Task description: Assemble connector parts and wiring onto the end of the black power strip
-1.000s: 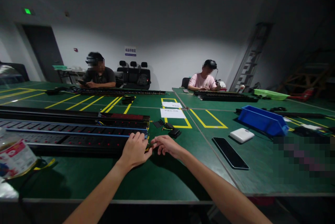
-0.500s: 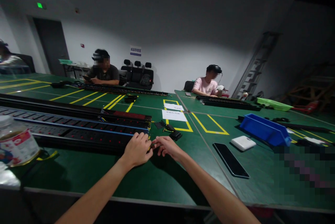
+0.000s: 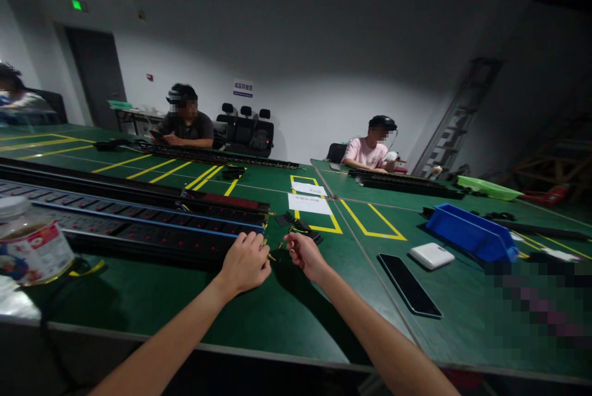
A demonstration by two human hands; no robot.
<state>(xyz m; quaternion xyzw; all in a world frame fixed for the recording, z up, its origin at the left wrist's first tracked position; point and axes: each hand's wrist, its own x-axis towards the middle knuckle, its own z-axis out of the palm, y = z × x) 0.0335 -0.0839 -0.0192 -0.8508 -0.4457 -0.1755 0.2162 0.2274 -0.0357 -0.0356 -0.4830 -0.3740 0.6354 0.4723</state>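
At the panel, my left hand curls by wires, right hand near, whether either pinches, I can't tell!

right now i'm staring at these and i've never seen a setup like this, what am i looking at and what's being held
There's no machine: these are a person's bare hands, seen by a head-worn camera looking forward and down. The left hand rests at the end of a long black panel with red dots. The right hand is beside it, fingertips close together; whether either grips anything is too small to tell. The green table also bears a jar, a phone, a white box and a blue bin.
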